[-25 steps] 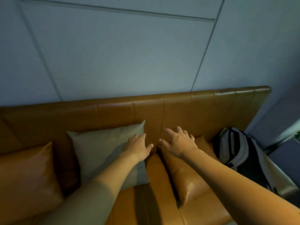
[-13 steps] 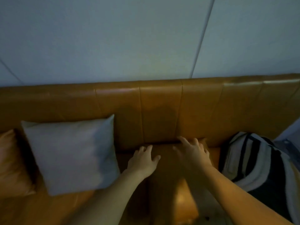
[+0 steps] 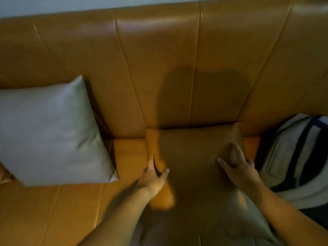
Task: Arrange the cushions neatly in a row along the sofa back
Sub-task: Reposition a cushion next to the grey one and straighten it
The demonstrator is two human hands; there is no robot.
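Squarely between hands [image 3: 152, 180] [image 3: 239, 172], tan cushion [image 3: 191, 153]

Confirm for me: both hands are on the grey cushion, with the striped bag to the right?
No. The head view shows the left hand and right hand on the tan cushion; the grey cushion sits apart at left. The bag is to the right.

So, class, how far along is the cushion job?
Done: the grey cushion leans against the sofa back. In hand: the left hand and right hand press with straight fingers on the tan cushion, its far edge at the back. Left: probably squaring it in line with the grey one; a backpack sits to its right.
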